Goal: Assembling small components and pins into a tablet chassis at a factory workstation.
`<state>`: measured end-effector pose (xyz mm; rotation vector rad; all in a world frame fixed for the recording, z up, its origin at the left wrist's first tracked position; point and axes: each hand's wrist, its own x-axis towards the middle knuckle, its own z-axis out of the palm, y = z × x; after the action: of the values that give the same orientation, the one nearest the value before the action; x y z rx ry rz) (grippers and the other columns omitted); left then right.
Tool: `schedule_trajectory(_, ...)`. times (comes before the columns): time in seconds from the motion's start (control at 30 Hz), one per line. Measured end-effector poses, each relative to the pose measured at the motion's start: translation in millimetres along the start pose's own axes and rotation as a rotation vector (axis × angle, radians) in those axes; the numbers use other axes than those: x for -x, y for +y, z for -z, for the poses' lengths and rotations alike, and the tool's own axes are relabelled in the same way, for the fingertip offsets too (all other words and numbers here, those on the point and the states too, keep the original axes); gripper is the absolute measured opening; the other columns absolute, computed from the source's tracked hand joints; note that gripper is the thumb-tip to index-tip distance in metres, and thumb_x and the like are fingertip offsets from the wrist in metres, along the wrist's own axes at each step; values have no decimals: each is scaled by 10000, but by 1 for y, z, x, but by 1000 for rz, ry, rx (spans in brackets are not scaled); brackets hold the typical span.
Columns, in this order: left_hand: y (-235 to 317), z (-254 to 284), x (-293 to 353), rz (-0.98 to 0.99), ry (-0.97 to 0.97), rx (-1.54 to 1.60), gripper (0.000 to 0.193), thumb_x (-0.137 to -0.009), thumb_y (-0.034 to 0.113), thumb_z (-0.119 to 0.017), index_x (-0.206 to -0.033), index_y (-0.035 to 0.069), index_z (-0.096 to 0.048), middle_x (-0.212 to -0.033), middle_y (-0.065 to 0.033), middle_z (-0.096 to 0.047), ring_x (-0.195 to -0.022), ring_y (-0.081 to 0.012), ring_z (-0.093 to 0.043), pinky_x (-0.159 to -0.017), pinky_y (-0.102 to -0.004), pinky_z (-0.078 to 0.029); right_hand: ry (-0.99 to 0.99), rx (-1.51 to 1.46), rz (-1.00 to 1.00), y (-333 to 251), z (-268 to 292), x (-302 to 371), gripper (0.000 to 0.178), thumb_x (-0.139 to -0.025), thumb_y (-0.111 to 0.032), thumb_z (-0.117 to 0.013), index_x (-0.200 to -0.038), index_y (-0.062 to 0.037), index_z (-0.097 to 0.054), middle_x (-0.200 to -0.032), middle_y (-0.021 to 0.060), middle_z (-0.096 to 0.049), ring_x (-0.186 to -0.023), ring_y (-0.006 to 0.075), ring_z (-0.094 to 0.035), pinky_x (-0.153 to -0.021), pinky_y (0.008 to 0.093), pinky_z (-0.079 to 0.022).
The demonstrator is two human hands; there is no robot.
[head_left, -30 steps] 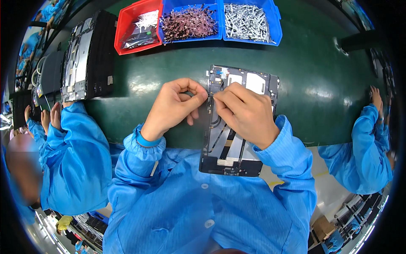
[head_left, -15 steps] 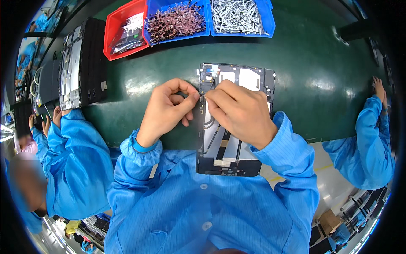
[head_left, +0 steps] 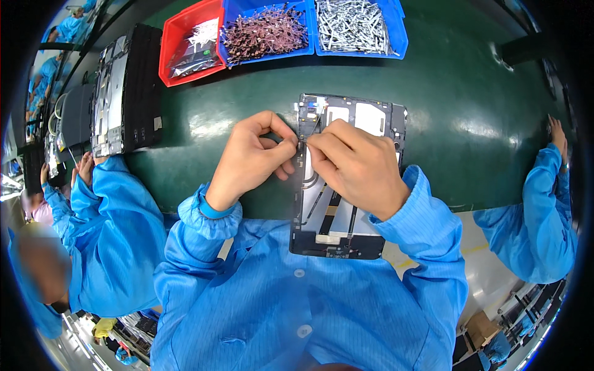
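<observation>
An opened tablet chassis (head_left: 329,238), black-framed with silver panels inside, lies at the near edge of the green table, in front of my body. At its upper left edge my left hand (head_left: 255,154) is pinched, thumb against forefinger, fingertips by the frame. My right hand (head_left: 359,164) reaches over the chassis with its fingertips pinched close to the left ones. Whatever is between the fingertips of either hand is too small to make out. Part of the chassis's middle is hidden under my right hand.
Across the table stand a red bin (head_left: 193,73) with white pieces and a dark packet, a blue bin (head_left: 269,57) of thin reddish cables, and a blue bin (head_left: 399,37) of silver-white strips. Stacked chassis (head_left: 139,93) stand at left. Co-workers' sleeves (head_left: 117,229) flank both sides.
The view has shifted slightly, so everything sits a little further right and lower. Both hands keep their pinched pose at the chassis's left edge.
</observation>
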<state>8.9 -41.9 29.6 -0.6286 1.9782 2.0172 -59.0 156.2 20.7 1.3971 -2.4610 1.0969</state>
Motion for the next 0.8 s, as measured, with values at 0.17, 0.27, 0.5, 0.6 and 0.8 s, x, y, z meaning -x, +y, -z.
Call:
schedule_trajectory(0.17,0,-1,-4,14,-25,-13,113,-907,20,-691,-952,-35,-603,-889,-103,-672,-638,-157,-716,-535,-266,-570,65,-62,-102,1,0,2,104,-792,-84,-721,-805,-82,-618,-779,60,-560,-590,273,-647,-506,394,-536)
schedule_trajectory(0.27,1,-1,-3,-9,-44,-8,101,-924,9,-681,-951,-14,-586,-877,-80,-660,-614,-138,-692,-516,-253,-566,60,-56,-133,0,0,1,114,-771,-72,-725,-798,-76,-614,-786,67,-579,-600,298,-652,-513,400,-545)
schedule_trajectory(0.5,2,1,-8,-82,-60,-79,152,-889,31,-705,-956,5,-571,-872,-65,-653,-586,-129,-685,-476,-246,-539,-1,2,-153,-6,6,-7,101,-775,-77,-715,-791,-69,-616,-783,81,-593,-604,327,-652,-538,423,-554)
schedule_trajectory(0.6,5,-1,-14,-68,-67,-182,166,-814,98,-726,-904,6,-621,-767,-35,-656,-593,-153,-716,-472,-279,-531,-98,-43,-205,0,20,-24,78,-782,-99,-724,-800,-54,-663,-740,90,-643,-614,332,-674,-560,422,-552)
schedule_trajectory(0.8,6,2,-7,-128,-96,-233,191,-880,97,-731,-943,25,-566,-779,-25,-627,-579,-112,-676,-419,-234,-472,73,41,-254,51,45,-95,147,-846,-143,-748,-866,1,-725,-761,125,-713,-681,240,-690,-648,348,-529)
